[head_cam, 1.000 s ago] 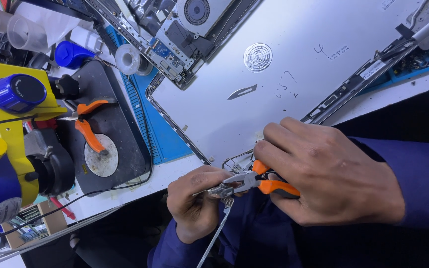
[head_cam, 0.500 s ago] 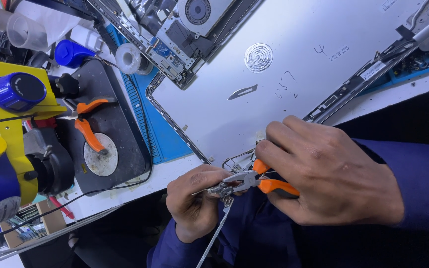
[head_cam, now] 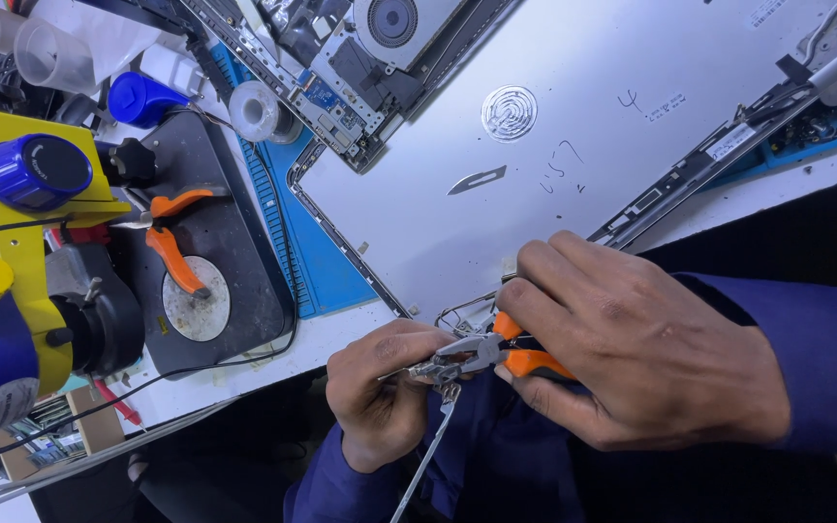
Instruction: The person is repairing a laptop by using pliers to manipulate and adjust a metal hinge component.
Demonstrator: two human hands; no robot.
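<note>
Close to the bench edge, the right hand [head_cam: 641, 358] grips orange-handled pliers [head_cam: 481, 353] pointing leftward, biting a thin metal strip [head_cam: 428, 455] pinched by the left hand [head_cam: 380, 397], beside a silver laptop lid [head_cam: 573, 165].

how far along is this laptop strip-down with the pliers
Done: the silver laptop cover lies off, with the fan board exposed beside it. In hand: the right hand squeezes orange-handled pliers on a thin metal strip that the left hand steadies. Left: the strip is not yet free.
</note>
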